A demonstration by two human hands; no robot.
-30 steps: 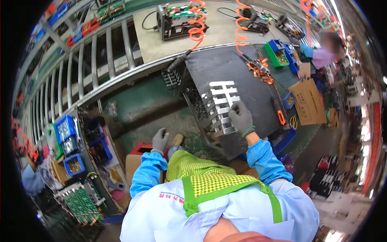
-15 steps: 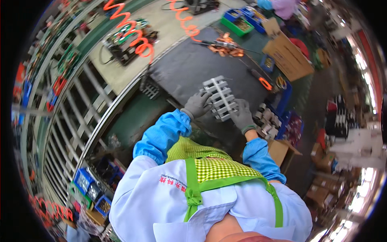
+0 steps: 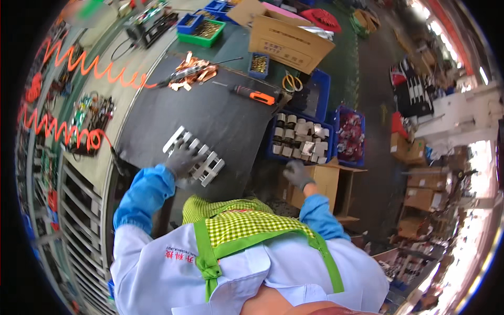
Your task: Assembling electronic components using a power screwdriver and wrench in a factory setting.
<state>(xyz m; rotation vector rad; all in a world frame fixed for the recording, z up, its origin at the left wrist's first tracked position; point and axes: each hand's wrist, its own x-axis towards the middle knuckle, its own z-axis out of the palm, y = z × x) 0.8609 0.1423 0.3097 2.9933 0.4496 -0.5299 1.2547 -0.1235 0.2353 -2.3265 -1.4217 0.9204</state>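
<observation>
My gloved left hand [image 3: 184, 160] grips a silver metal rack-like part [image 3: 211, 167] with several short crossbars, low over the near end of the dark work mat [image 3: 152, 118]. Part of the piece is hidden under the fingers. Away from it on the right, my gloved right hand [image 3: 297, 175] has loosely bent fingers, with nothing visible in them. It is just in front of a blue bin [image 3: 272, 153] of silver, block-like metal pieces [image 3: 300, 137] and beside an open cardboard carton [image 3: 321, 184].
Across the mat lie an orange-and-black screwdriver [image 3: 254, 95], copper strips [image 3: 184, 73] and a driver on a coiled orange hose [image 3: 107, 71]. Orange-handled scissors [image 3: 292, 82], a small blue bin of brass-coloured bits [image 3: 259, 64] and a bin of dark red packets [image 3: 350, 137] stand to the right.
My right hand has let go of the metal part and moved right toward the bin of metal pieces. The left hand keeps the part. The view has shifted to the right.
</observation>
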